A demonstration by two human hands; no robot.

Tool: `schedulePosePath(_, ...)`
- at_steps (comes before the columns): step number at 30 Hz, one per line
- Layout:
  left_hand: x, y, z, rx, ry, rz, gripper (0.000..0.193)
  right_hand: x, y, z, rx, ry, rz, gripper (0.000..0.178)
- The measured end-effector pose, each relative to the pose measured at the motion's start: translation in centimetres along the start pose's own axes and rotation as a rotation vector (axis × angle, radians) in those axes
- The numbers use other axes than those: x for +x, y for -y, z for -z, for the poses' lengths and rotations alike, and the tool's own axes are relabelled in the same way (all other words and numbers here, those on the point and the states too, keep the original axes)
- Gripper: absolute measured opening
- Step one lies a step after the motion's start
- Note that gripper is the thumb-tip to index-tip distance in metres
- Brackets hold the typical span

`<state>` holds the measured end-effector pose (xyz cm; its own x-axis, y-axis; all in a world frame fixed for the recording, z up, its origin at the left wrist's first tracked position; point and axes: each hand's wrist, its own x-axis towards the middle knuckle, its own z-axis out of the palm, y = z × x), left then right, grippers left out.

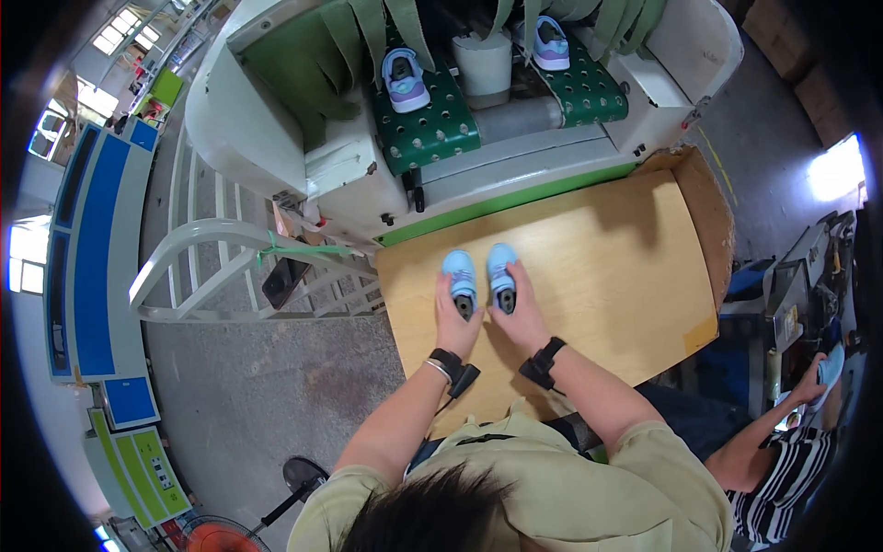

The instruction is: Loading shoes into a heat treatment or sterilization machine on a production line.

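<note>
Left fingers (442, 293) grip the left blue shoe (458, 267), right fingers (521, 279) the right blue shoe (500, 261), near the far edge of the tabletop (612, 276); a loosened hold (rear halves only) might let either tip.

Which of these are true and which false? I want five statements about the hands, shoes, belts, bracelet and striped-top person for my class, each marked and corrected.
1. The left hand holds a blue shoe. True.
2. The right hand is empty. False: it holds another shoe.
3. Only one belt carries a shoe. False: the left belt and right belt carry one each.
4. A bracelet is on the left arm. True.
5. The person in stripes is at the right. True.
</note>
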<state>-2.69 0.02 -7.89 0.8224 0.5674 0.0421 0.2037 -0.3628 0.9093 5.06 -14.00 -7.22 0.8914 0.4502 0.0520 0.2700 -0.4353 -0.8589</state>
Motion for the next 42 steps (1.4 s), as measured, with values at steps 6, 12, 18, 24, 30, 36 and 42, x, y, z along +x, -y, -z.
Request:
schedulePosePath(6, -0.2, -3.0, 0.8, -0.23, 0.077, 0.163, 0.068, 0.0, -0.3, 0.9, 0.187, 0.014, -0.034, 0.072)
schedulePosePath(12, 9.0, -17.3, 6.1, -0.135, -0.051, -0.327, 0.069, 9.6, 9.5, 12.5, 0.205, -0.39, 0.196, 0.064)
schedulePosePath(18, 21.7, -19.0, 6.0, -0.062, -0.271, -0.182, 0.076, 24.0, 10.2, 18.9, 0.044, -0.448, 0.194, 0.068)
schedulePosePath(24, 16.0, -17.9, 6.1, 0.027, -0.287, -0.525, 0.085, 20.9, 9.2, 17.4, -0.136, -0.732, 0.468, 0.059)
schedulePosePath(30, -0.7, -4.0, 5.0, 0.714, 0.411, 0.1, 0.096, -2.9, 0.4, 6.5, -0.648, 0.666, 0.058, 0.078)
schedulePosePath(36, -5.5, 0.3, 5.4, 0.853, 0.583, 0.129, 0.118, -10.6, -1.9, 5.1, -0.746, 0.545, 0.127, 0.08)
schedulePosePath(42, -5.4, 1.2, 6.0, 0.849, 0.629, 0.205, 0.128, -11.4, -2.1, 3.7, -0.68, 0.555, 0.157, 0.077)
